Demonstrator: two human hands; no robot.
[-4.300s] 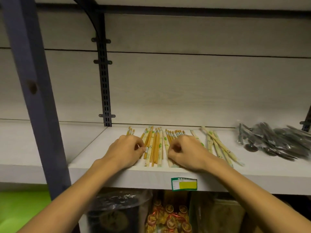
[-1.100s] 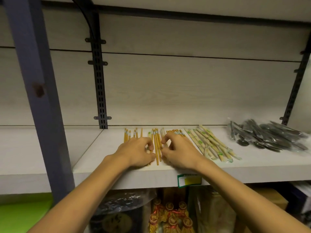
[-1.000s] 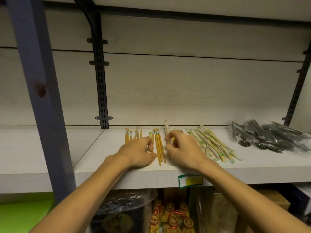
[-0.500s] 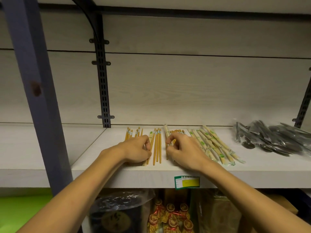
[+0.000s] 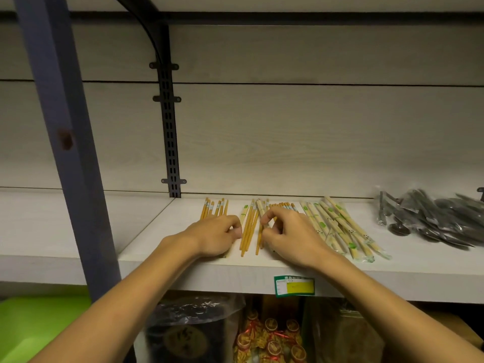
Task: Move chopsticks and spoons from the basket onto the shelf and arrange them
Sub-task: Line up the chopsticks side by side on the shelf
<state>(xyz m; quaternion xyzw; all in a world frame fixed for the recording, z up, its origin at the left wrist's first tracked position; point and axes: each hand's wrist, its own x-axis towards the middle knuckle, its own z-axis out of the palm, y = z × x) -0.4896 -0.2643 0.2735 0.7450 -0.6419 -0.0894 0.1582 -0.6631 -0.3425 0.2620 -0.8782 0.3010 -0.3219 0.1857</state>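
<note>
Yellow-brown chopsticks (image 5: 247, 229) lie in small groups on the white shelf (image 5: 408, 265), pointing toward the back wall. My left hand (image 5: 216, 237) rests curled on the left group, covering its near ends. My right hand (image 5: 286, 233) pinches a pale wrapped chopstick pair (image 5: 260, 209) between thumb and fingers. More wrapped pale chopsticks (image 5: 337, 227) fan out to the right. Dark spoons in clear bags (image 5: 429, 218) are piled at the far right. The basket is out of view.
A blue-grey post (image 5: 65, 142) stands at the left in front of the shelf. A black slotted bracket (image 5: 170, 132) runs up the back wall. Bagged goods (image 5: 269, 334) sit under the shelf, and a green label (image 5: 294, 286) marks its front edge.
My right hand has shifted from sliding yellow chopsticks to pinching a pale wrapped pair. The chopsticks now lie in more separated, straighter groups. My left hand stays put.
</note>
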